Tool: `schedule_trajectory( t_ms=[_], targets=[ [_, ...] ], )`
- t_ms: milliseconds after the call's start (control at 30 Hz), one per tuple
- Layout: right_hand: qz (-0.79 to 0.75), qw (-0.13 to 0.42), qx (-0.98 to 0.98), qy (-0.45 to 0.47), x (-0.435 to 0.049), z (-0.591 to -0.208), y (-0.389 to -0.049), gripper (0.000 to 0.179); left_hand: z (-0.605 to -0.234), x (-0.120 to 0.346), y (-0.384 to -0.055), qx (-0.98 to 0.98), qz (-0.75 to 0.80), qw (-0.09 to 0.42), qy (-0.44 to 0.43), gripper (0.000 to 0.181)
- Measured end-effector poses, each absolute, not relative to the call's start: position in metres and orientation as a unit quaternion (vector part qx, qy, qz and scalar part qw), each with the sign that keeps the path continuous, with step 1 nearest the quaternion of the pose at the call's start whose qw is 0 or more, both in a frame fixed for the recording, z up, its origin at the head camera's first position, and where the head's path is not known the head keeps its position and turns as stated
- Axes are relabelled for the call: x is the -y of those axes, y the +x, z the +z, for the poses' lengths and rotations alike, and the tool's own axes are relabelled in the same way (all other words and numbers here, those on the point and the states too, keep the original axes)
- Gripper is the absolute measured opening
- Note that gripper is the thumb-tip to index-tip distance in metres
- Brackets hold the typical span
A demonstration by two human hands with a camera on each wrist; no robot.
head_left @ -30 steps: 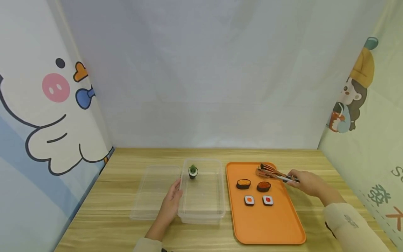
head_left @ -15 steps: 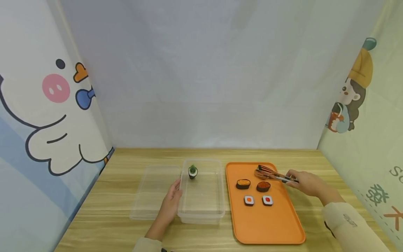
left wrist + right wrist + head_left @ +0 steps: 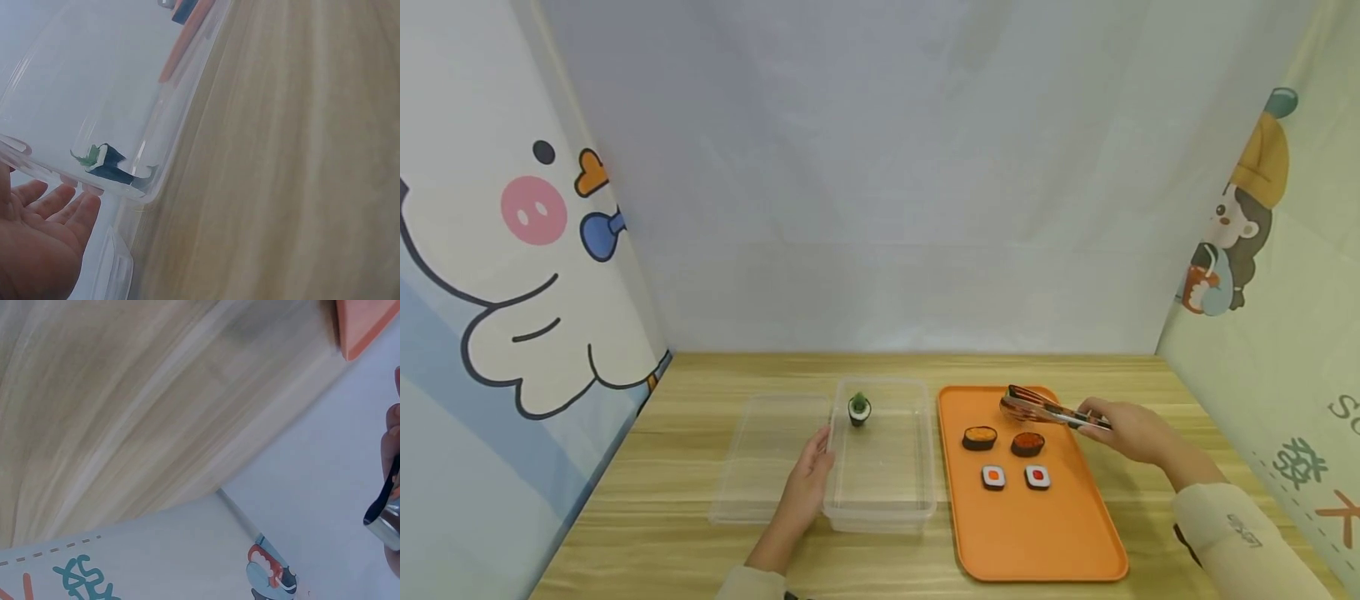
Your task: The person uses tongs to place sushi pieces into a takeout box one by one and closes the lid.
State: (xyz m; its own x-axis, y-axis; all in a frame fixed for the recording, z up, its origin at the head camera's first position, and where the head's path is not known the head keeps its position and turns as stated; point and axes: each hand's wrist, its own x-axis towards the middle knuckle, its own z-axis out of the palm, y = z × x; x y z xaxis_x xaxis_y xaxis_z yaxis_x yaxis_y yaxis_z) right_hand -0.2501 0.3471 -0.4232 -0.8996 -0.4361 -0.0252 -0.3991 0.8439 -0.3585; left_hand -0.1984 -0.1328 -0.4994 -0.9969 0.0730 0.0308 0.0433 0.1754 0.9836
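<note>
My left hand (image 3: 808,477) is at the left side of a clear plastic box (image 3: 880,506), its fingers (image 3: 78,219) loosely extended against the outside wall. A toy sushi roll (image 3: 859,410) with a green top sits in the box's far left corner. My right hand (image 3: 1126,427) grips metal tongs (image 3: 1048,410) by the handle end. Their heads are over the far part of the orange tray (image 3: 1037,542). On the tray lie an orange-topped sushi (image 3: 980,438), a red-topped sushi (image 3: 1027,444) and two square white rolls (image 3: 993,477) with coloured centres.
A clear flat lid (image 3: 760,467) lies on the wooden table (image 3: 647,542), left of the box. A pale curtain (image 3: 880,183) hangs behind the table, and printed cloths (image 3: 1300,333) stand along both sides.
The tong heads have shifted slightly left over the tray, turning a little with my right hand. My left hand and the box have stayed still.
</note>
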Motion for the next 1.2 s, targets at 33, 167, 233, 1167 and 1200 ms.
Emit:
schedule_trajectory(
  t_ms=[33, 167, 233, 1167, 1200],
  targets=[
    [-0.175, 0.05, -0.959, -0.22, -0.345, -0.421, -0.251, 0.02, -0.499, 0.133, -0.198, -0.767, 0.641, 0.012, 0.037, 0.049],
    [-0.169, 0.041, -0.958, -0.227, -0.339, -0.413, -0.252, 0.02, -0.506, 0.133, -0.201, -0.767, 0.64, 0.009, 0.035, 0.048],
    [-0.167, 0.038, -0.958, -0.229, -0.335, -0.41, -0.252, 0.021, -0.506, 0.133, -0.201, -0.768, 0.64, 0.01, 0.036, 0.048],
    [-0.126, 0.017, -0.938, -0.323, -0.244, -0.377, -0.275, 0.028, -0.504, 0.134, -0.201, -0.771, 0.636, 0.009, 0.036, 0.047],
    [-0.124, 0.019, -0.938, -0.323, -0.241, -0.377, -0.276, 0.027, -0.504, 0.134, -0.201, -0.771, 0.636, 0.009, 0.035, 0.047]
  ],
)
